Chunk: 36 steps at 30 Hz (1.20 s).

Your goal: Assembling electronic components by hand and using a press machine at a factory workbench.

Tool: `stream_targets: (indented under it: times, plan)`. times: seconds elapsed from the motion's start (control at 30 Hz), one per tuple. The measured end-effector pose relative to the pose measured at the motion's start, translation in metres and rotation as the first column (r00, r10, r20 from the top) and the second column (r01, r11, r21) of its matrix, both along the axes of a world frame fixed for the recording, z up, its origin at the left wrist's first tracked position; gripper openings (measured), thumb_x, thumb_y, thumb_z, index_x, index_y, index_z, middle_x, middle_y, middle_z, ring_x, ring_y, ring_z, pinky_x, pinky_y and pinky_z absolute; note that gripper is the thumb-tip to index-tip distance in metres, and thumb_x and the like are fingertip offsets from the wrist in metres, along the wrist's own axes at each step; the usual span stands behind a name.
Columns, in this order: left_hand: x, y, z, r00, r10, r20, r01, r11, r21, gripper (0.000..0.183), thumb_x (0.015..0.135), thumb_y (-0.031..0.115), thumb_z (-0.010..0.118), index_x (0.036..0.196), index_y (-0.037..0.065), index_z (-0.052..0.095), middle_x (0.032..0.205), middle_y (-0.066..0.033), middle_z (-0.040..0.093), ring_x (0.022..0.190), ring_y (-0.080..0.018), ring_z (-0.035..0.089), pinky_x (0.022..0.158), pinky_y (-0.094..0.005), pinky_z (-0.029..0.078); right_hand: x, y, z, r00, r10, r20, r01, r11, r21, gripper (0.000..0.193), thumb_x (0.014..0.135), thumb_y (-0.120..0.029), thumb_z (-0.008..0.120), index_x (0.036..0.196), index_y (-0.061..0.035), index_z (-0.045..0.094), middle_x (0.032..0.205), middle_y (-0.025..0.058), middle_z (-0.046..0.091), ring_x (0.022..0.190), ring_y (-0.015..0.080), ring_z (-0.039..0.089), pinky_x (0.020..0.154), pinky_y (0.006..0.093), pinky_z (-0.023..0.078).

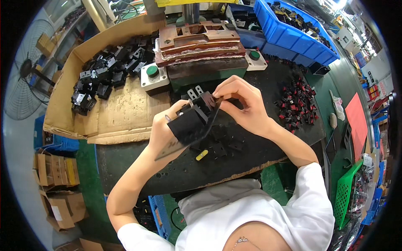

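My left hand point(160, 129) is wrapped round a black plastic housing point(188, 124) and holds it tilted above the work table. Flat metal prongs point(195, 92) with holes stand out near its far end. A thin dark plate point(169, 149) runs along the housing's near side, its lower end over my left wrist. At the housing's right end, my right hand point(245, 102) has thumb and fingers pinched together. What lies between those fingertips is too small to make out. Below the hands are loose black parts point(218, 148) and a small yellow piece point(202, 155).
A brown fixture block point(201, 39) stands ahead, between two green push buttons point(152, 71) point(254, 55). At left, a cardboard tray point(121, 119) holds black housings. Small red-and-black parts point(296, 104) are heaped at right. Behind them stands a blue bin point(293, 35).
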<state>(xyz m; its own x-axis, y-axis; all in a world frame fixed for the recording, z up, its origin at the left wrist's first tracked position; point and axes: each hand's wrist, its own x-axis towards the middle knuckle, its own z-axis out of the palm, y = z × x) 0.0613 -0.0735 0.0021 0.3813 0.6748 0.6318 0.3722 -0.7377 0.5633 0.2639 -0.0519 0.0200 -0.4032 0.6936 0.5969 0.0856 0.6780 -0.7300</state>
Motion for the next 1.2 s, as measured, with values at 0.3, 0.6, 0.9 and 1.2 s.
stream_targets:
  times: [0.3,0.6,0.9,1.2]
  plan:
    - [0.013,-0.002,0.004,0.994,0.037,0.100,-0.042,0.998,0.054,0.025,0.073,-0.008,0.060,0.095,0.004,0.062,0.069,-0.0103,0.057,0.052,-0.0204,0.053,0.052,-0.0256,0.044,0.001,-0.001,0.000,0.977,-0.095,0.192,0.065,0.985,0.160,0.020,0.073,0.006,0.064,0.084,-0.0011,0.050,0.077,0.0073,0.049,0.063,0.0167,0.046,0.056,0.0259,0.039]
    - [0.012,-0.005,-0.003,0.990,0.047,0.135,-0.042,0.998,-0.042,0.021,0.074,-0.006,0.061,0.093,0.004,0.063,0.062,-0.0074,0.051,0.044,-0.0133,0.044,0.040,-0.0242,0.034,-0.001,-0.006,0.004,0.968,-0.141,0.206,0.101,0.977,0.190,0.023,0.071,0.002,0.067,0.081,-0.0039,0.047,0.072,0.0037,0.042,0.054,0.0140,0.033,0.049,0.0263,0.026]
    - [0.014,-0.006,0.000,0.988,0.056,0.144,-0.048,0.997,-0.058,0.018,0.075,-0.004,0.062,0.091,0.003,0.063,0.061,-0.0066,0.052,0.044,-0.0133,0.044,0.041,-0.0245,0.036,-0.003,-0.007,0.002,0.982,-0.105,0.158,0.090,0.991,0.094,0.024,0.072,0.003,0.066,0.078,-0.0034,0.045,0.070,0.0028,0.037,0.053,0.0106,0.029,0.048,0.0242,0.023]
    - [0.013,-0.003,0.008,0.943,0.029,0.332,0.115,0.907,-0.406,0.010,0.079,0.001,0.063,0.088,-0.004,0.062,0.071,-0.0066,0.063,0.061,-0.0120,0.062,0.050,-0.0219,0.048,-0.001,-0.001,0.003,0.996,-0.023,0.082,0.029,0.997,-0.071,0.016,0.077,0.004,0.061,0.083,-0.0021,0.047,0.074,0.0007,0.042,0.064,0.0088,0.039,0.059,0.0209,0.035]
